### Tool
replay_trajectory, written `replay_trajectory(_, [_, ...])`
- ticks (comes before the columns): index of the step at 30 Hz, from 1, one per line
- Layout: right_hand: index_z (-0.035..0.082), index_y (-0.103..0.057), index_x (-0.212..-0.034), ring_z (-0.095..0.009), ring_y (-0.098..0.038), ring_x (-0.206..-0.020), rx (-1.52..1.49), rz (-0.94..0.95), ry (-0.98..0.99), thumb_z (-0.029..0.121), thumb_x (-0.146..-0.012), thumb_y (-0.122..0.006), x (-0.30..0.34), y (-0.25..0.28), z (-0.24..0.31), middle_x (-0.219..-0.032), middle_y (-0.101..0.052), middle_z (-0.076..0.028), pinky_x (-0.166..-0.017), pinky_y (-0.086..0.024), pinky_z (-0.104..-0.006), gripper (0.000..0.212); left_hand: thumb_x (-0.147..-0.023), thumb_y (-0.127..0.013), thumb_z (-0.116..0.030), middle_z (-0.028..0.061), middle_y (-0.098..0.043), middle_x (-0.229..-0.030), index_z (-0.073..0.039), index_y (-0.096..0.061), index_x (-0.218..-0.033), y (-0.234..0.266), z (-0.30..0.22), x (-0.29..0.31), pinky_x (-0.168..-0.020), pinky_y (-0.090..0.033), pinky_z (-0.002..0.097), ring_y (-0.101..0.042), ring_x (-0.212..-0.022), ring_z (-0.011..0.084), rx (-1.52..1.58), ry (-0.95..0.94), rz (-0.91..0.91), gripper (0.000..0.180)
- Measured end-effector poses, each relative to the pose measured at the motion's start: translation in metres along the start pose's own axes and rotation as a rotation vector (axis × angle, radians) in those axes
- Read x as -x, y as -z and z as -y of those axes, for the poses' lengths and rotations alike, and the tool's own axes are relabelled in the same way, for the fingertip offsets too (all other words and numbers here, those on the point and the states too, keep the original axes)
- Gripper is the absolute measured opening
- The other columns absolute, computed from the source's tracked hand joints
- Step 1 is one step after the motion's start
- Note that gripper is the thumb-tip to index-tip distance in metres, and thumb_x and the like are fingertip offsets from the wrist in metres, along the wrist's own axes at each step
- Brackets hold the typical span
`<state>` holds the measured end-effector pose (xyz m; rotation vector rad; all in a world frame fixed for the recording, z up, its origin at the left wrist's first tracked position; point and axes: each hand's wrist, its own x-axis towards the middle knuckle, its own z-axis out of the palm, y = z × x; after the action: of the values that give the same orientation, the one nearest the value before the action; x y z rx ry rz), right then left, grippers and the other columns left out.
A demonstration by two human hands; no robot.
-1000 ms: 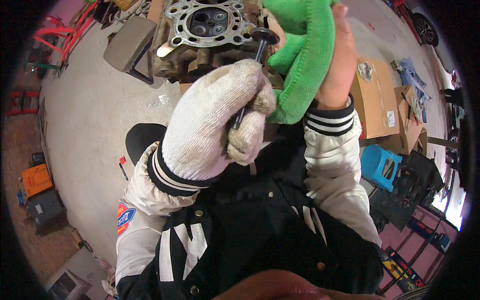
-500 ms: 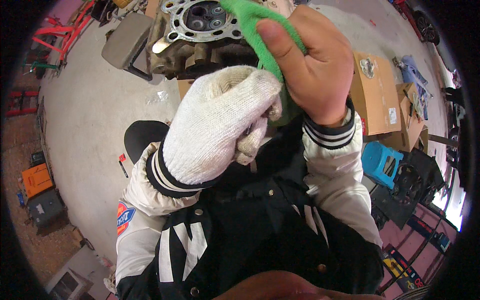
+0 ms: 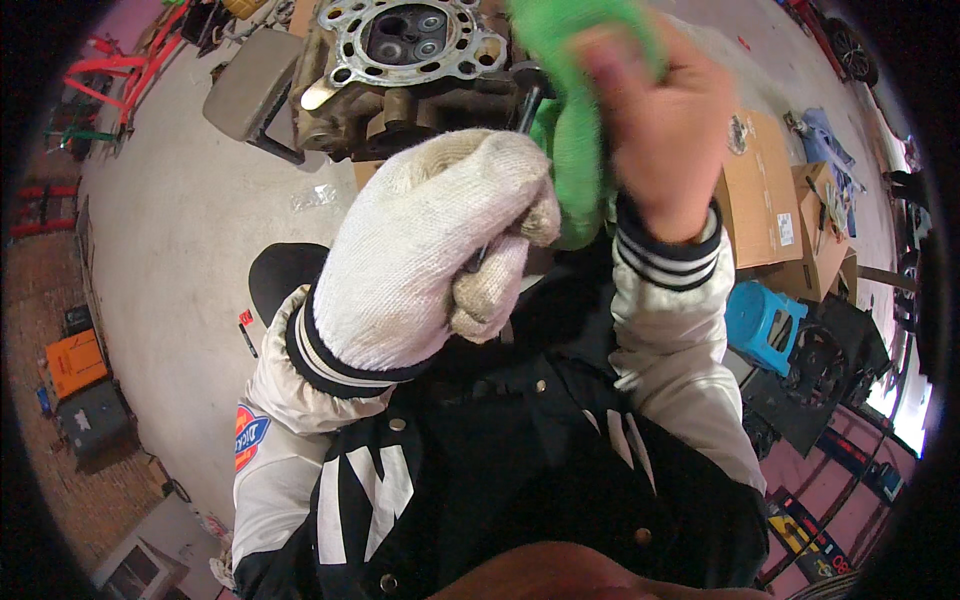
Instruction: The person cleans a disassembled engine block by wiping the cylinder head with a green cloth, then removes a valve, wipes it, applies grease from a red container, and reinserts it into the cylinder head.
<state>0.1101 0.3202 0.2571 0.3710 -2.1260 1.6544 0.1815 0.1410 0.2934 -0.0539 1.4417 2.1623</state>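
Observation:
My left hand (image 3: pixel 425 240), in a white knitted glove, is closed around an engine valve (image 3: pixel 531 108). The valve's dark stem and flared end stick out above the fist, and a bit of stem shows below the fingers. A green cloth (image 3: pixel 578 150) hangs from my bare right hand (image 3: pixel 665 120), which is closed on it and blurred by motion. The cloth is just right of the valve; whether they touch I cannot tell. Beyond my left hand lies a metal engine cylinder head (image 3: pixel 400 110), its round chamber facing up.
A grey-brown chair (image 3: pixel 255 85) stands left of the cylinder head. Cardboard boxes (image 3: pixel 765 190) and a blue plastic stool (image 3: pixel 765 325) are on the right. At far left sit an orange case (image 3: pixel 75 362) and a red metal frame (image 3: pixel 130 70). A marker (image 3: pixel 248 340) lies on the floor.
My right hand and the cloth have moved right, away from the valve, uncovering its upper end and more of the cylinder head. My left hand has shifted only slightly.

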Motion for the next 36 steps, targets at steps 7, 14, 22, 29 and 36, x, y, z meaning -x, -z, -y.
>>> replay_trajectory(7, [-0.002, -0.07, -0.085, -0.016, -0.061, -0.062, -0.011, -0.164, -0.253, 0.045, -0.107, -0.057, -0.008, -0.001, 0.004, -0.068, -0.065, -0.007, -0.058, -0.046, -0.0323, 0.053, -0.114, -0.036, -0.042, -0.003, -0.045, -0.049, -0.007, -0.053, -0.098, 0.009, 0.011, -0.008, -0.036, -0.035, 0.0287, -0.038, -0.034, 0.0136, 0.135, -0.072, 0.198, 0.042])
replay_trajectory(14, [-0.004, -0.072, -0.098, -0.013, -0.063, -0.063, -0.233, -0.197, -0.317, 0.047, -0.109, -0.053, -0.008, 0.003, 0.0, -0.075, -0.07, -0.006, -0.057, -0.05, -0.0282, 0.055, -0.114, -0.031, -0.046, -0.0014, -0.047, -0.05, -0.007, -0.056, -0.117, 0.014, 0.017, -0.008, -0.035, -0.038, 0.0327, -0.041, -0.034, 0.0159, 0.459, -0.028, 0.215, 0.047])
replay_trajectory(22, [-0.003, -0.068, -0.093, -0.015, -0.057, -0.071, -0.015, 0.041, 0.454, 0.033, -0.097, -0.076, 0.002, -0.009, -0.012, -0.076, -0.063, -0.004, -0.068, -0.047, -0.0293, 0.037, -0.112, -0.042, -0.042, -0.0003, -0.045, -0.05, 0.0, -0.058, -0.114, 0.01, 0.014, -0.004, -0.039, -0.037, 0.0303, -0.041, -0.037, 0.0149, 0.222, -0.015, 0.152, 0.044])
replay_trajectory(29, [0.0, -0.075, -0.096, -0.013, -0.058, -0.07, 0.062, 0.05, 0.025, 0.027, -0.095, -0.078, 0.007, -0.007, 0.005, -0.076, -0.065, -0.002, -0.066, -0.046, -0.0279, 0.027, -0.108, -0.053, -0.037, -0.0001, -0.046, -0.052, 0.0, -0.059, -0.101, 0.014, 0.012, -0.008, -0.042, -0.033, 0.0275, -0.043, -0.042, 0.0121, -0.105, -0.031, 0.053, 0.038])
replay_trajectory(36, [-0.005, -0.072, -0.096, -0.015, -0.065, -0.066, -0.093, -0.251, -0.042, 0.04, -0.103, -0.067, -0.005, -0.018, 0.014, -0.079, -0.072, -0.008, -0.061, -0.05, -0.0296, 0.046, -0.107, -0.055, -0.036, 0.0028, -0.049, -0.055, 0.0, -0.058, -0.101, 0.014, 0.013, -0.011, -0.044, -0.035, 0.0284, -0.045, -0.044, 0.0138, -0.009, -0.043, -0.005, 0.037])
